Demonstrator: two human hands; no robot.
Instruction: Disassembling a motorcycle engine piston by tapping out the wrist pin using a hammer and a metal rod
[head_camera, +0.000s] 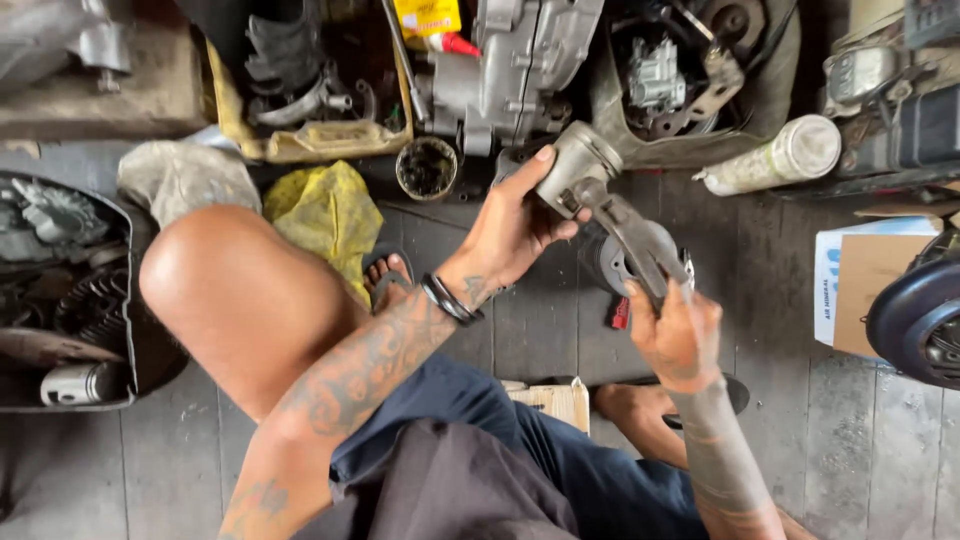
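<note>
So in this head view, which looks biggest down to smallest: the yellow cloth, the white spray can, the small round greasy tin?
1. Yellow cloth
2. White spray can
3. Round greasy tin
All lie on the floor at similar distance, so the order looks fair.

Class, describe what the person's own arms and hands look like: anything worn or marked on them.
Both forearms are bare, without sleeves or gloves, and covered in dark tattoos. The left hand has dark bands around its wrist and a small tattoo beside them. The right hand wears nothing visible.
</note>
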